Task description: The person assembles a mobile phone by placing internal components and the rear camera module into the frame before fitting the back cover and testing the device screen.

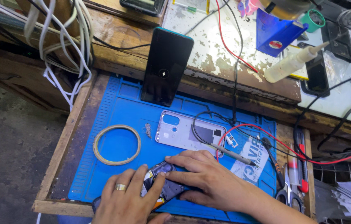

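Opened phone [163, 184] lies on the blue mat [113, 112], pinned flat under both hands: left hand [127, 199] and right hand [208, 178] press with fingers spread, clamped on nothing. Best to keep pressure even, away from the loose back cover [183, 132] just beyond the fingertips.

Wooden drawer tray [61, 143] carries a blue work mat [117, 114]. Directly on the mat: a tape ring [117, 144], a silver phone back cover [185, 132], an opened phone [163, 184], red and black leads [262, 135]. Scissors [285, 195] lie at the right edge.
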